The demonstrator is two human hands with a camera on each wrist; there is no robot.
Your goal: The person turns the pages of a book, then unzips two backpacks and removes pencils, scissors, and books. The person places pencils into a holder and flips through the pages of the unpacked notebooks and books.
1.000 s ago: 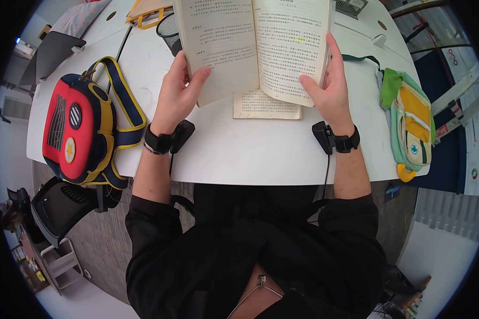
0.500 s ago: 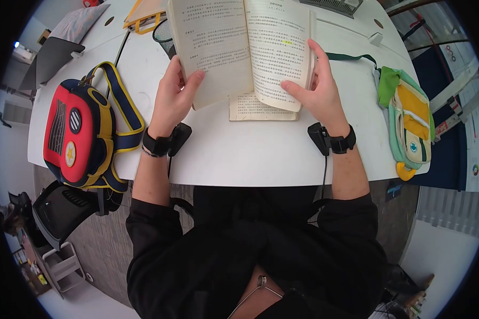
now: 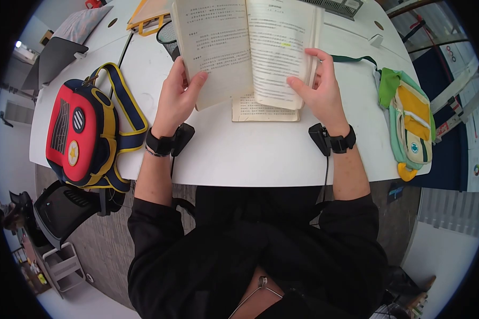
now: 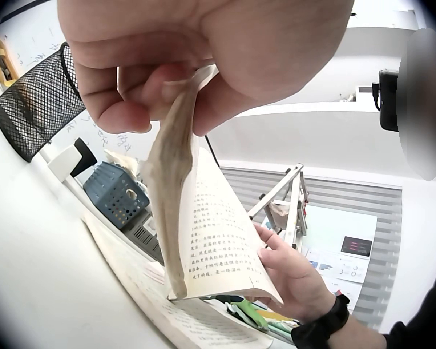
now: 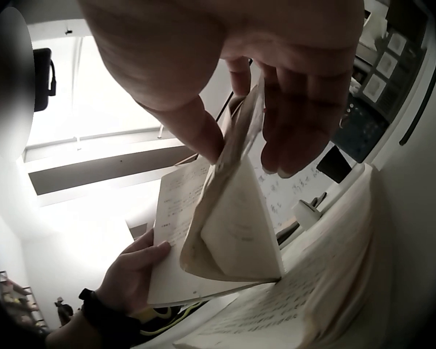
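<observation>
An open book [image 3: 218, 58] with printed pages and a small yellow highlight on its right page is held up over the table. My left hand [image 3: 179, 98] grips its left edge, thumb on the page and fingers behind, as the left wrist view also shows. At the right edge, my right hand [image 3: 322, 95] pinches the pages between thumb and fingers; in the right wrist view these pages [image 5: 232, 225] bow outward. Beneath lies a second book [image 3: 266, 110], open on the table and partly hidden by the held one.
A red and navy backpack [image 3: 80, 133] sits on the white table [image 3: 250, 159] at left, a green and yellow bag [image 3: 410, 119] at right. Behind the held book stand a black mesh holder [image 4: 40, 102] and a blue perforated basket [image 4: 116, 193]. A laptop [image 3: 58, 56] is far left.
The held book has shifted left and tilted a little. My right hand has moved left and lower with its edge, its index finger now more bent; the right page looks blurred.
</observation>
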